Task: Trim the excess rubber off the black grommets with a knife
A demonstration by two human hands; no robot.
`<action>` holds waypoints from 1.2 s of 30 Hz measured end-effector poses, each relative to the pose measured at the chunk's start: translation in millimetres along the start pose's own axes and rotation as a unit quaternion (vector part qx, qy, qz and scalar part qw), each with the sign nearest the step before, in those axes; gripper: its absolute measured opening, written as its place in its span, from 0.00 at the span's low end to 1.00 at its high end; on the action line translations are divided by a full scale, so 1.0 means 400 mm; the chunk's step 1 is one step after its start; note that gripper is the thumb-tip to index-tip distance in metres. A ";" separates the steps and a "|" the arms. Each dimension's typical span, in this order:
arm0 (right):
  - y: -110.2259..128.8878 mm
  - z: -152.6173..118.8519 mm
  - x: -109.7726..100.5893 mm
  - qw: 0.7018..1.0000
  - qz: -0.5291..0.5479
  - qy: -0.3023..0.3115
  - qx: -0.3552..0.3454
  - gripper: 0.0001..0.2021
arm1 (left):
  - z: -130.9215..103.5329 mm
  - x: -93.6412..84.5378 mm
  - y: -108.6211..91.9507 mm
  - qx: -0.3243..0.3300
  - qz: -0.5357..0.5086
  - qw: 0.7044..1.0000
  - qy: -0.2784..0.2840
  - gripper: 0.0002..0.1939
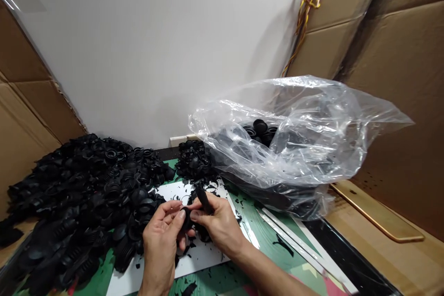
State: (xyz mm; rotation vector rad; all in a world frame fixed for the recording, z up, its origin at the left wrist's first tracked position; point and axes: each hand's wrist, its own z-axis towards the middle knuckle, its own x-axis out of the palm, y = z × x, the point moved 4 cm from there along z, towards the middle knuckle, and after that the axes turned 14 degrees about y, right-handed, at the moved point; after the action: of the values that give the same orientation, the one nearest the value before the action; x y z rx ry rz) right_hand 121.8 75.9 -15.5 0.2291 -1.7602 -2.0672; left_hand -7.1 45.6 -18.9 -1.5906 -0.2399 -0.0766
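My left hand [165,231] pinches a small round black rubber part [186,217] between thumb and fingers, over a white sheet [208,259]. Close against it on the right, my right hand [217,222] has its fingers closed on a dark, thin tool [204,200] whose upper end sticks up; its thumb and fingertips meet the black part's edge. Black scraps are scattered on the sheet beneath both hands. What the tool's lower end looks like is hidden by the fingers.
A large heap of black rubber parts [86,185] spreads at left. Behind the hands lies a smaller pile of scraps [194,159]. An open clear plastic bag [294,157] holds black parts. White strips [294,240] and a gold phone [381,212] lie right. Cardboard walls [398,78] flank the table.
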 end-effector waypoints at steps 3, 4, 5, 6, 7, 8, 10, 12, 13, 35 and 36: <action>0.002 -0.002 -0.004 0.999 -0.028 -0.031 -0.021 0.02 | -0.002 0.009 -0.005 0.007 0.043 0.999 0.031 0.18; 0.004 -0.004 -0.007 0.998 -0.047 -0.038 -0.027 0.04 | -0.001 0.012 -0.006 0.013 0.067 0.997 0.044 0.18; 0.007 -0.005 -0.010 0.996 -0.068 -0.044 -0.032 0.04 | 0.000 0.014 -0.006 0.026 0.095 0.994 0.055 0.18; 0.011 -0.007 -0.012 0.994 -0.092 -0.049 -0.036 0.05 | 0.000 0.015 -0.008 0.049 0.128 0.989 0.058 0.18; 0.014 -0.009 -0.014 0.991 -0.120 -0.053 -0.041 0.05 | 0.000 0.015 -0.010 0.079 0.166 0.981 0.055 0.18; 0.017 -0.010 -0.015 0.986 -0.148 -0.055 -0.046 0.06 | -0.001 0.015 -0.013 0.111 0.205 0.971 0.046 0.17; 0.021 -0.013 -0.014 0.976 -0.203 -0.056 -0.057 0.07 | -0.006 0.014 -0.018 0.165 0.272 0.948 0.026 0.12; 0.023 -0.015 -0.010 0.965 -0.249 -0.057 -0.064 0.08 | -0.012 0.015 -0.023 0.195 0.317 0.928 0.013 0.06; 0.023 -0.016 -0.008 0.960 -0.266 -0.057 -0.066 0.08 | -0.015 0.017 -0.026 0.206 0.331 0.921 0.011 0.04; 0.055 0.015 -0.118 0.937 -0.267 -0.226 -0.015 0.06 | -0.066 0.074 -0.107 0.254 0.234 0.933 0.104 0.05; 0.057 0.016 -0.132 0.933 -0.268 -0.239 -0.017 0.06 | -0.059 0.075 -0.107 0.241 0.225 0.938 0.108 0.06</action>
State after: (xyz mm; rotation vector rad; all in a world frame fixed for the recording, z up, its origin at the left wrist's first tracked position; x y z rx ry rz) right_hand 171.7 100.9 0.4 0.2291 -2.1129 -2.7229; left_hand 16.1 26.1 29.9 -1.1014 0.2663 0.1549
